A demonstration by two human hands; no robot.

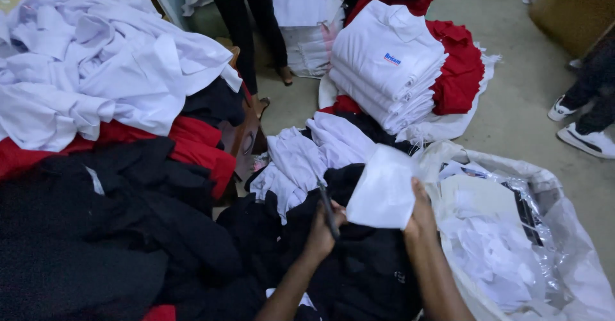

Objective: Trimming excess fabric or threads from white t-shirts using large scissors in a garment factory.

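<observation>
At ten o'clock, a loose heap of white shirts (96,58) spills over red garments (192,148), with a dark pile of black clothes (96,244) below at eight o'clock. At one o'clock I see a neat stack of folded white shirts (384,71) resting against folded red ones (458,71). At four o'clock lies a big clear plastic bag (576,276) with white scraps inside. Someone's white sneakers (586,135) stand at three o'clock, and another person's dark-trousered legs (246,20) at twelve.

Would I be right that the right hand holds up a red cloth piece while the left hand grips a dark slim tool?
Not quite: the cloth piece in the right hand is white, not red, as the head view shows. The left hand does grip a dark slim tool.
</observation>
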